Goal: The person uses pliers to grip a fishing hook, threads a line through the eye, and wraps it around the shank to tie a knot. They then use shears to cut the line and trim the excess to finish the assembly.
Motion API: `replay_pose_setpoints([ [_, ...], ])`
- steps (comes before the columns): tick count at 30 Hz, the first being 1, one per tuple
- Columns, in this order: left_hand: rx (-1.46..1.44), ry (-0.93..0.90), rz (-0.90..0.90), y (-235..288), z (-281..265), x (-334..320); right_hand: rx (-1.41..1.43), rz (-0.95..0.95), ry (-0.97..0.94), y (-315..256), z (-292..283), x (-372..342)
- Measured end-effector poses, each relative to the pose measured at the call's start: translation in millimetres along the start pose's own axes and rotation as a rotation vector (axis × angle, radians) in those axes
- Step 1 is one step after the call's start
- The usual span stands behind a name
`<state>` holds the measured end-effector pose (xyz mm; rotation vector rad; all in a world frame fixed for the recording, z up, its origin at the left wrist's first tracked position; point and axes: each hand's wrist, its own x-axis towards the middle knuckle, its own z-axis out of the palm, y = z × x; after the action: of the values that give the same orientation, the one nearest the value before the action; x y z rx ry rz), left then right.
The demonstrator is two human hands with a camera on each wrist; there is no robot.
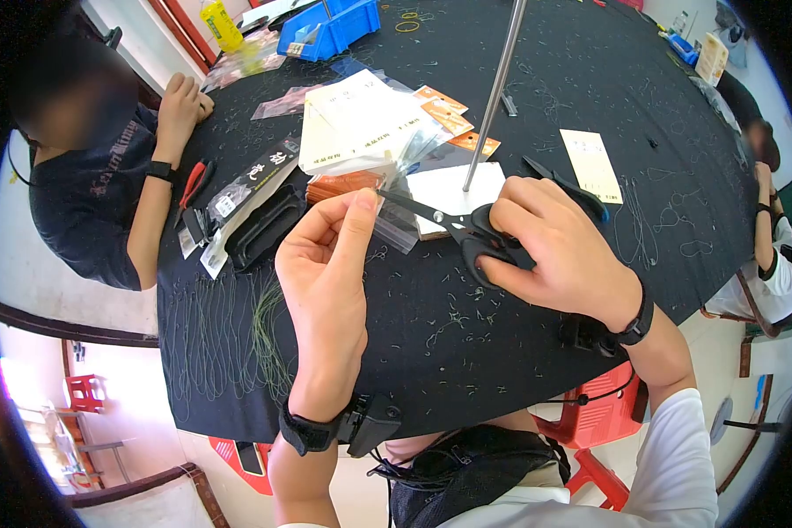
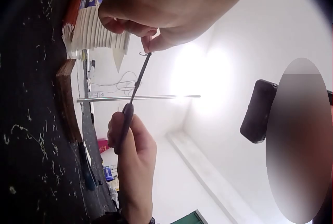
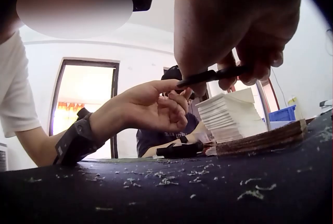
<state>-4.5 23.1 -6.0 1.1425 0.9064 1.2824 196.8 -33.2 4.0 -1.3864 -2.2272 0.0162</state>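
Note:
Black-handled scissors [image 1: 456, 225] are held by my right hand [image 1: 565, 251], with the thumb and fingers in the handle loops. Their blades point left, and the tips reach the fingertips of my left hand [image 1: 327, 264]. Thumb and forefinger of that left hand pinch something tiny; in the left wrist view a small curved hook [image 2: 141, 54] pokes out beside the scissor tip. Most of it is hidden by the fingers. Both hands are raised above the black cloth [image 1: 387, 352], where short thread snippets [image 1: 453, 321] lie scattered.
A metal rod [image 1: 497, 92] rises from a white-topped block [image 1: 427, 187] behind the scissors. Stacked cards [image 1: 352, 123], packets, pliers [image 1: 195, 183] and a blue bin [image 1: 339, 31] lie beyond. Green line [image 1: 268, 339] spreads at left. Another person [image 1: 97, 194] sits at the left edge.

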Motion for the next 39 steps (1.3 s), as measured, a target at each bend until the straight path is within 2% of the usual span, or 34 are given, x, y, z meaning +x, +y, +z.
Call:
replay_pose_setpoints([
  [9, -0.021, -0.005, 0.003, -1.9, 0.3, -0.1, 0.028, -0.033, -0.003, 0.0, 0.9, -0.5],
  [20, -0.003, 0.008, -0.018, -0.9, 3.2, 0.1, 0.013, 0.034, -0.078, -1.7, -5.6, 1.5],
  [39, -0.001, -0.008, -0.008, -0.6, 0.3, 0.0, 0.063, 0.002, -0.033, -0.5, 0.6, 0.3],
])
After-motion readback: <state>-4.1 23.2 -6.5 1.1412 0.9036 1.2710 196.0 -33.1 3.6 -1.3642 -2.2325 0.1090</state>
